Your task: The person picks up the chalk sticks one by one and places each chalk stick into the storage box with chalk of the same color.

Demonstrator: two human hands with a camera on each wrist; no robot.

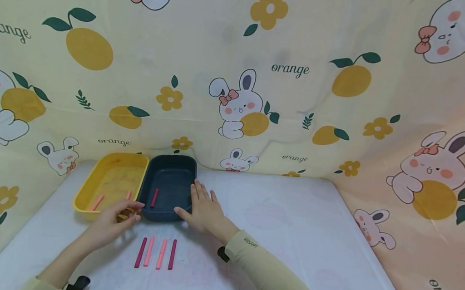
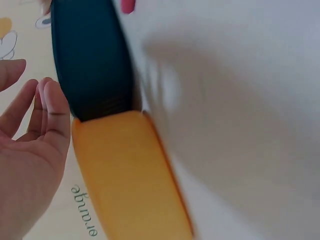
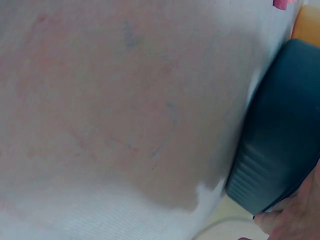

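Head view: two trays side by side, touching, far-left part of the white worktop (image 1: 275,221); yellow tray (image 1: 83,213) on the left, dark blue tray (image 1: 165,215) on the right. Left hand (image 1: 112,220) is at the near end where the trays meet, thumb and fingers bent with a gap between; fingertips by the dark blue tray's near-left corner, contact unclear, nothing seen held. Left wrist view also shows that thumb well apart from the fingers. Right hand (image 1: 206,212) lies at the dark blue tray's near-right corner, fingers fairly straight along the right side, thumb spread wide toward the near rim; right wrist view has this hand against the tray, part cut off by the frame edge. Sticks: one pink stick (image 1: 97,202) in the yellow tray's near-left part, another pink stick (image 1: 128,195) near its right side; one dark red stick (image 1: 154,198) in the dark blue tray, left part. Four more on the worktop, near side of the trays, in a row, apart, roughly parallel; left to right: dark red (image 1: 140,252), pink (image 1: 149,252), pink (image 1: 161,254), dark red (image 1: 172,254). Light sleeves (image 1: 271,271), black wristbands (image 1: 78,286). Patterned backdrop (image 1: 224,44) behind, rabbits and oranges printed on it.
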